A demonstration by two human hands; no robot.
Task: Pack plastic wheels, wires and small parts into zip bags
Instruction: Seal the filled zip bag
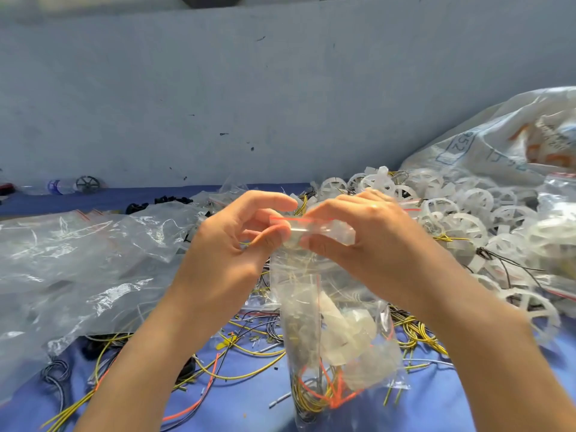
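A clear zip bag (pixel 336 335) with a red strip along its top hangs upright in front of me, above the blue table. It holds a white plastic wheel, yellow and orange wires and small parts. My left hand (pixel 237 244) pinches the left end of the bag's zip strip between thumb and fingers. My right hand (pixel 358 235) pinches the same strip at its right side, the fingers curled over the top edge. A heap of white plastic wheels (pixel 461 213) lies to the right. Loose yellow, black and orange wires (pixel 243 347) are spread on the table below my hands.
A pile of empty clear zip bags (pixel 78 260) covers the left of the blue table (pixel 255 388). A large white woven sack (pixel 498 138) lies at the far right. A plastic bottle (pixel 59 186) and a dark wheel (pixel 88 183) lie by the grey wall.
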